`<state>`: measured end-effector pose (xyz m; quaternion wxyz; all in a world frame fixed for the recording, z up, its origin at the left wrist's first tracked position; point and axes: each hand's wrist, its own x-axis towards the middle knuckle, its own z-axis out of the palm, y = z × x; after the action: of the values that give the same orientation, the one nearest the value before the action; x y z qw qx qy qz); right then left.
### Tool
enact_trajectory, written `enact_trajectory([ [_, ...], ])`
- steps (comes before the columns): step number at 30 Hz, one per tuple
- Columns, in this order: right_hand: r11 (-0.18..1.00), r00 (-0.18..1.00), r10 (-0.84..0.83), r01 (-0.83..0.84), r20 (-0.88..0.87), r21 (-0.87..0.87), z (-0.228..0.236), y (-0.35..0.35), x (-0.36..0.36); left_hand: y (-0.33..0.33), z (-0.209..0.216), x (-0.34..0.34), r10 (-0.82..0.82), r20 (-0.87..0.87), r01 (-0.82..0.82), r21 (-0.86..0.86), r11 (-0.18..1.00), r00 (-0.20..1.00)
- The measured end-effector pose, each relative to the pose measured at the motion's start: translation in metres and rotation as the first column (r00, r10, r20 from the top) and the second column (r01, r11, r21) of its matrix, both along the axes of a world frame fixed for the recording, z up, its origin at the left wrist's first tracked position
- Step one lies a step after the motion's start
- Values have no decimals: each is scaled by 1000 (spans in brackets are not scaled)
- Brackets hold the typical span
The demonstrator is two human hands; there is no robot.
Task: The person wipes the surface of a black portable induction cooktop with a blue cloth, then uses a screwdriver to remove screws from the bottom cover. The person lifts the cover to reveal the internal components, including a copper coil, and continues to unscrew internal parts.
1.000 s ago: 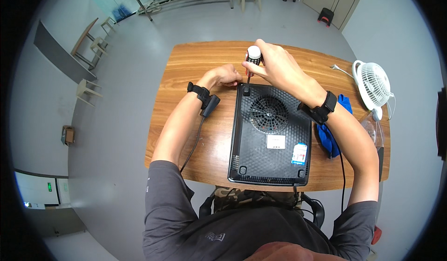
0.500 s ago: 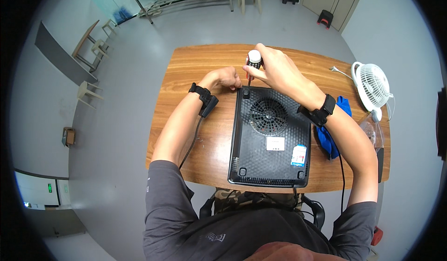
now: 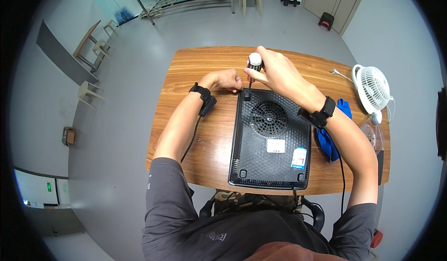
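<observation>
Landmark: a flat black appliance (image 3: 270,140) lies underside up on the wooden counter (image 3: 195,75), its round vent grille facing the ceiling.
Right hand: the right hand (image 3: 274,72) is wrapped around a screwdriver (image 3: 253,65) with a black handle and white cap, held upright at the appliance's far left corner, tip down on that corner.
Left hand: the left hand (image 3: 228,80) rests on the counter just beside the same far left corner, fingers curled; whether it grips anything cannot be told.
Wrists: each wrist wears a black band.
Right of the appliance: a blue cloth (image 3: 333,135) lies just beside it; a small white fan (image 3: 372,89) stands further right, near the counter edge.
</observation>
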<state>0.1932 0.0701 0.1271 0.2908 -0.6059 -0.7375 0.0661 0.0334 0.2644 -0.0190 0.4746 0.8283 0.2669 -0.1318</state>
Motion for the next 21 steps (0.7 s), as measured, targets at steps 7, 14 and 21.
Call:
enact_trajectory([
  [7,1000,1000,7,-7,-4,14,1,1,-2,12,-14,-8,99,38,-88,-219,972,994],
  [14,999,1000,8,-7,-18,54,-2,3,-2,16,-12,-1,164,-8,-161,-242,957,986],
  [21,988,999,38,-35,-15,153,-6,7,-7,11,7,-13,165,-4,-164,-158,974,986],
])
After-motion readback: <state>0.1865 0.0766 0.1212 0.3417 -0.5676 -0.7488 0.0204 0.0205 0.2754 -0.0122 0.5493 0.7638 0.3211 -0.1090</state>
